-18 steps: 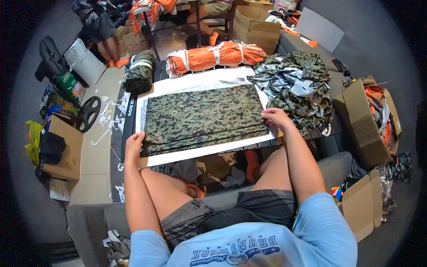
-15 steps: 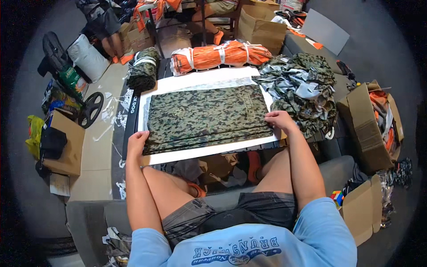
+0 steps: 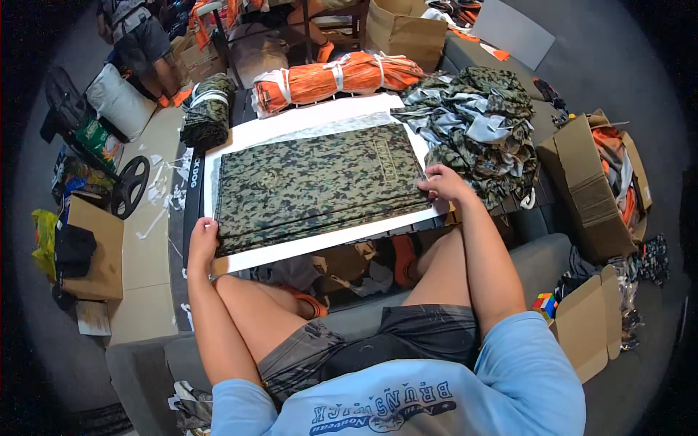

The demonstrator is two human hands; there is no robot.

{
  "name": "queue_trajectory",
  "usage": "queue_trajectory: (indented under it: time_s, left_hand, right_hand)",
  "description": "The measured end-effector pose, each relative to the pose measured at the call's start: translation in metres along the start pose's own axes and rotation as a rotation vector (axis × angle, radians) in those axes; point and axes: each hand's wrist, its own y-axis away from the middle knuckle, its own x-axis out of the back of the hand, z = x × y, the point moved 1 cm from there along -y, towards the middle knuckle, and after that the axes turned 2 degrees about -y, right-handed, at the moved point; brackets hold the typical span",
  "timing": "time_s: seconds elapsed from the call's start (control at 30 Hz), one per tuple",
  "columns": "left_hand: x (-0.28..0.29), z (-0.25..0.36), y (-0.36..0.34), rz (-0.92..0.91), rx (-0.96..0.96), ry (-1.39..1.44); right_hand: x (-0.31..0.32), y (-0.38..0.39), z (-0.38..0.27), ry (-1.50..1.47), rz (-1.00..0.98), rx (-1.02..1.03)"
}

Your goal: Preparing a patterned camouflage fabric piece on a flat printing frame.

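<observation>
A folded camouflage-print cloth (image 3: 313,171) lies flat in front of me, with layered folds along its near edge and a rectangular outline mark near its right side. It rests on a white board (image 3: 291,251). My left hand (image 3: 203,241) is closed at the cloth's near left corner, thumb and fingers pinching the edge. My right hand (image 3: 445,183) pinches the cloth's right edge, its fingers closed and partly hidden. A sheet of thin pale material (image 3: 327,129) shows beyond the cloth's far edge.
At the far side lie an orange bundle (image 3: 338,78) tied with white strips and a rolled camouflage bundle (image 3: 206,112). A camouflage and silver heap (image 3: 487,131) sits at the right. Cardboard boxes (image 3: 582,182) flank the sofa (image 3: 538,265). Another person (image 3: 142,51) stands far left.
The whole view has shifted, so the table's contents appear farther left and slightly higher. Both hands remain at the cloth's edges. The person at far left shows more fully.
</observation>
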Motion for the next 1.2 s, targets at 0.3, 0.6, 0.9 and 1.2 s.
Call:
queue_trajectory:
  time_s: [0.3, 0.6, 0.9, 1.2]
  left_hand:
    - [0.003, -0.006, 0.003, -0.024, -0.111, 0.119]
    - [0.014, -0.009, 0.008, -0.012, -0.086, 0.181]
    - [0.030, -0.008, 0.023, -0.012, -0.037, 0.070]
    - [0.046, -0.007, 0.017, 0.030, -0.055, 0.065]
  right_hand:
    - [0.001, 0.006, -0.005, 0.132, -0.033, -0.099]
    - [-0.009, 0.011, -0.002, -0.023, -0.002, -0.042]
    - [-0.027, 0.029, -0.011, -0.077, -0.179, -0.148]
    - [-0.022, 0.027, -0.003, 0.043, -0.052, 0.002]
